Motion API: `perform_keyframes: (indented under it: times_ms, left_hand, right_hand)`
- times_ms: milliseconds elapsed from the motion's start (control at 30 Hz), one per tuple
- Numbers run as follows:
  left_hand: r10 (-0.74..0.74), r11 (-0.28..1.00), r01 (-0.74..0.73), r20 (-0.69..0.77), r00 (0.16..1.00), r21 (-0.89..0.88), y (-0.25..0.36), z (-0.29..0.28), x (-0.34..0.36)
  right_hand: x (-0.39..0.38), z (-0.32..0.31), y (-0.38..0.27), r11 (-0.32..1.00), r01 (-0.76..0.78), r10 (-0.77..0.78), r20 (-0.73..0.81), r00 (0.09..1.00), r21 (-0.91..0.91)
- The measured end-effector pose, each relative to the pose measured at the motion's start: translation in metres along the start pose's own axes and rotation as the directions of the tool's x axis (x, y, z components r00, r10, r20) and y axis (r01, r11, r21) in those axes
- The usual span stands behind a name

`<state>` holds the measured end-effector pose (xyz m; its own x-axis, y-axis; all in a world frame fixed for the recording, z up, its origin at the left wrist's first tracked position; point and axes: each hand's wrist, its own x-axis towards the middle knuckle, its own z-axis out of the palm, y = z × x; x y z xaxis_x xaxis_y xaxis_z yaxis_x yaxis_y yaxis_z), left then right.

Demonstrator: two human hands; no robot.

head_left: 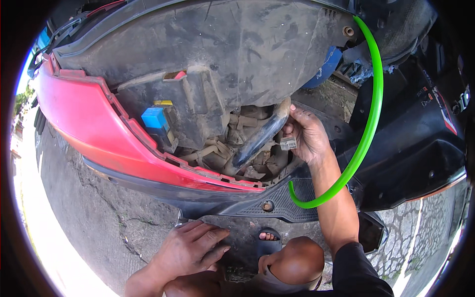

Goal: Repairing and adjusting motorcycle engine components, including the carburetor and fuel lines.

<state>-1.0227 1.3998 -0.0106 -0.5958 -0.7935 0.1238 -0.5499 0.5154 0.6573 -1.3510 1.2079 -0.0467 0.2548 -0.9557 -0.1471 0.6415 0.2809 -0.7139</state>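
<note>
My right hand (309, 133) reaches into the opening of the scooter body. Its fingers are closed at the upper end of a dusty black tube (260, 140), one fingertip touching the tube's pale end. Just below those fingers sits a small grey block like a connector (288, 143); whether the hand also touches it, I cannot tell. My left hand (190, 248) rests over my left knee, empty, with its fingers loosely bent and apart.
A bright green hose (374, 99) arches over my right forearm, its lower end by the black footboard (302, 200). The red side panel (118, 141) borders the opening on the left. A blue relay-like part (155, 119) sits beside the dusty dark plastic housing (257, 49).
</note>
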Motion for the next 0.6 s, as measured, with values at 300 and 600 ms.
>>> perform_keyframes:
  times_ms: [300,600]
  left_hand:
    - [-0.030,0.998,0.030,0.001,1.000,-0.053,0.000,-0.009,0.005]
    - [-0.130,0.982,0.137,0.056,0.990,-0.131,0.006,-0.012,0.006]
  right_hand:
    - [-0.031,-0.012,0.001,0.998,0.057,-0.054,-0.218,0.975,0.010]
    - [-0.042,-0.023,0.003,0.570,0.391,-0.428,0.145,0.892,-0.723]
